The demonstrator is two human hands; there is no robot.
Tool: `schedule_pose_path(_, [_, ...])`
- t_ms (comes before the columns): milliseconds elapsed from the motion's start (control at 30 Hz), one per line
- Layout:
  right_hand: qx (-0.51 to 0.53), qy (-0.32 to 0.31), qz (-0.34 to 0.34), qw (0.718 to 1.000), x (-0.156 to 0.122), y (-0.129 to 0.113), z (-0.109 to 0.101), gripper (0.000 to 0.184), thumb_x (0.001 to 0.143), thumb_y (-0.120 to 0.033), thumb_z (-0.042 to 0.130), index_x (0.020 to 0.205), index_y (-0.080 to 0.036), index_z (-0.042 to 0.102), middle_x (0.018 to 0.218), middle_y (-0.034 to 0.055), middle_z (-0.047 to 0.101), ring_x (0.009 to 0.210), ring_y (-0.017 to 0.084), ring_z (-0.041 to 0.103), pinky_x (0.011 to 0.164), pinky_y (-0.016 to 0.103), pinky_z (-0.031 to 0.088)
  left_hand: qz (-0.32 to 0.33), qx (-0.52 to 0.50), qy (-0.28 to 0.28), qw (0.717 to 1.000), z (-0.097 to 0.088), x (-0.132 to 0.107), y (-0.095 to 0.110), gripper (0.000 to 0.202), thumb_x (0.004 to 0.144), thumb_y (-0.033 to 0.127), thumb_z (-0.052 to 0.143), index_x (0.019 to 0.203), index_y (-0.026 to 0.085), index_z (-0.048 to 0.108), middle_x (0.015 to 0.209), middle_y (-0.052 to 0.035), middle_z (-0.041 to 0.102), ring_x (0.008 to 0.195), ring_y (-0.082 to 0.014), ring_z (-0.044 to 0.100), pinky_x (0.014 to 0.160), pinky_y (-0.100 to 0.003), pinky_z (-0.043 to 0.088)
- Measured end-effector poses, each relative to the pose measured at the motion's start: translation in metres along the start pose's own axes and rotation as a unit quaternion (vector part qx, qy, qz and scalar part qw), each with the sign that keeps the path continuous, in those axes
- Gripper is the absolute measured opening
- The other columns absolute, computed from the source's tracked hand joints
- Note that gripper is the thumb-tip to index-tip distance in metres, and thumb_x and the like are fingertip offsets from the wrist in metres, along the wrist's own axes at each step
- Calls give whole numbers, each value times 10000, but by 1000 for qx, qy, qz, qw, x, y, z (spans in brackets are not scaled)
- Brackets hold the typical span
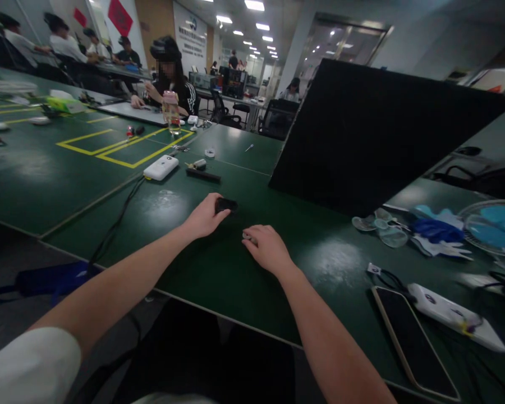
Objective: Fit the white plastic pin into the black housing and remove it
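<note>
My left hand point(206, 215) is closed around a small black object point(227, 205), held between thumb and fingers just over the green table point(219, 269). The object's kind I cannot make out. To its right, my right hand point(269, 247) has thumb and fingertips pinched on a small light-coloured piece point(249, 238), mostly covered by the fingers. The two hands are apart. Beyond the left hand lie a dark bar point(203, 175) and a small whitish cylindrical part point(199, 164). A roll of tape point(210, 152) sits a little farther off.
A large black panel point(362, 140) stands tilted at the right. Near it lie clear fan blades point(382, 225), gloves point(440, 230), a phone point(414, 342) and a white power bank point(454, 314). Leftward are another white device point(161, 167) with a cable and a bottle point(172, 115). A person point(170, 84) sits opposite.
</note>
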State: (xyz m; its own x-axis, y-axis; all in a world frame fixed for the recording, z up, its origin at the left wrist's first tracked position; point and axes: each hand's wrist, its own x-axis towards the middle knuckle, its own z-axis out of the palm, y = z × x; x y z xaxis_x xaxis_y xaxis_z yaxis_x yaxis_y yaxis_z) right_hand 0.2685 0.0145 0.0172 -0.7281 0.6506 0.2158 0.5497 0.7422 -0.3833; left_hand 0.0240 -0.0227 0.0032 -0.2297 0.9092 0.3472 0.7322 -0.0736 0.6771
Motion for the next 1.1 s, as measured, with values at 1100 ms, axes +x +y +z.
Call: schedule_pose_path(1100, [41, 104, 0, 994, -11, -17, -12, 170, 928, -394, 602, 992, -286, 716, 1069, 56, 622, 877, 211, 616, 723, 394, 544, 92, -36, -225, 969, 4, -30, 52, 443, 773, 334, 680, 1195, 252, 572, 1004, -35, 719, 831, -199, 691, 722, -322, 512])
